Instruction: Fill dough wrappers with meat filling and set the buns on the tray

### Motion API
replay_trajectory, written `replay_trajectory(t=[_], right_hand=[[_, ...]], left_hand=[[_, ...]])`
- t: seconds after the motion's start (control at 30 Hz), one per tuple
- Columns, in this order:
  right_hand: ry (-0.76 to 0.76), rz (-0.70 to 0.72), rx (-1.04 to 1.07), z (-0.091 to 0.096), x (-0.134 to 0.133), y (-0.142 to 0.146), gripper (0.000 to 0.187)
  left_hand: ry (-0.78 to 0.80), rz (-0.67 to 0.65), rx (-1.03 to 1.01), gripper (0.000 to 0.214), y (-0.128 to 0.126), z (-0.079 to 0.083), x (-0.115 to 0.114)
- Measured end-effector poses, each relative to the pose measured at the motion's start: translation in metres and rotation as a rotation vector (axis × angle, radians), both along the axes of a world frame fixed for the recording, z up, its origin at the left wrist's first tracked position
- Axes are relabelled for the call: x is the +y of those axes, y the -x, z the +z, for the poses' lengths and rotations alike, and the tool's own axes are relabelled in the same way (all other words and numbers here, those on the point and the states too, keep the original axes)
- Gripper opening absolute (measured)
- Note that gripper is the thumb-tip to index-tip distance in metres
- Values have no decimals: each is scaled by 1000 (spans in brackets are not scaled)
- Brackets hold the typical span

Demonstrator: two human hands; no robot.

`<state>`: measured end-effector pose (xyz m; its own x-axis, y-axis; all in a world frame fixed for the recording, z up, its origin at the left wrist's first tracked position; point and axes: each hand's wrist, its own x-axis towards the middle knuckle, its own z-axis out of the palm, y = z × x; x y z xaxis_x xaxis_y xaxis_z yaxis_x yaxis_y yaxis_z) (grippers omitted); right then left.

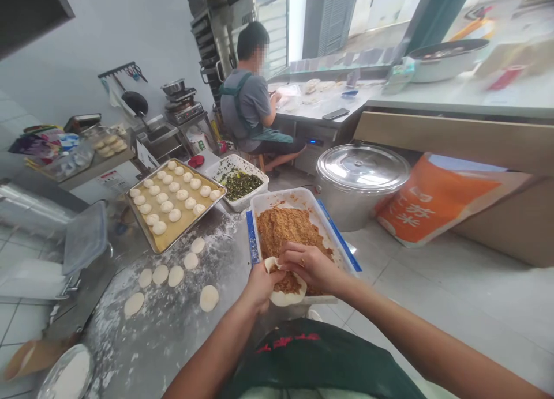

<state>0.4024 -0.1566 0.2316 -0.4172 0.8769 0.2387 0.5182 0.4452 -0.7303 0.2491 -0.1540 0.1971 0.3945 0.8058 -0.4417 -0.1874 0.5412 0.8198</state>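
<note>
A round dough wrapper point(285, 297) with brown crumbly filling point(288, 283) on it rests in my left hand point(259, 286), the thumb pressing on the filling. My right hand point(309, 263) pinches the wrapper's far edge, its fingers gathered beside my left thumb. Both hands are over the near end of a white plastic tub point(322, 200) heaped with the same filling. Several flat dough rounds point(209, 298) lie to the left on a floured steel table point(173, 324). Beyond them, a lined baking tray point(167, 246) bears rows of pleated buns point(174, 215).
A tub of chopped greens point(242, 185) stands behind the filling. To the right are a lidded steel pot point(363, 174) and an orange sack point(433, 203). A bowl of flour point(69, 376) sits at lower left. Another person point(251, 99) sits at a far counter.
</note>
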Motion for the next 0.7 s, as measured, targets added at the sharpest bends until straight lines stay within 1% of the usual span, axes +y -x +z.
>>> replay_trajectory(t=[0.1, 0.17, 0.2, 0.27, 0.33, 0.4, 0.43, 0.5, 0.57, 0.63, 0.7], right_hand=[[83, -48, -3, 5, 5, 2, 14], [131, -32, -3, 7, 9, 2, 16], [145, -15, 8, 7, 11, 1, 14], [171, -35, 76, 5, 14, 0, 13], [225, -138, 207, 0, 15, -1, 18], [275, -213, 331, -6, 16, -1, 21], [287, -214, 361, -8, 15, -1, 22], [272, -158, 310, -8, 13, 0, 23], [202, -77, 148, -2, 11, 1, 19], [114, 2, -18, 6, 8, 3, 19], [62, 45, -108, 13, 8, 5, 17]], left_hand=[[-44, -77, 58, 27, 0, 1, 4], [-65, -116, 105, 28, 1, 5, 8], [-61, -126, 108, 30, 3, 8, 10], [-14, -113, 52, 38, 9, 16, 12], [61, -92, -46, 45, 15, 24, 13], [113, -78, -122, 48, 18, 27, 10], [112, -64, -143, 48, 18, 26, 8], [67, -12, -157, 48, 16, 18, 3], [10, 35, -130, 43, 11, 8, 1], [-44, 28, -69, 35, 9, 1, 1], [-107, -20, -12, 26, 8, -2, 3]])
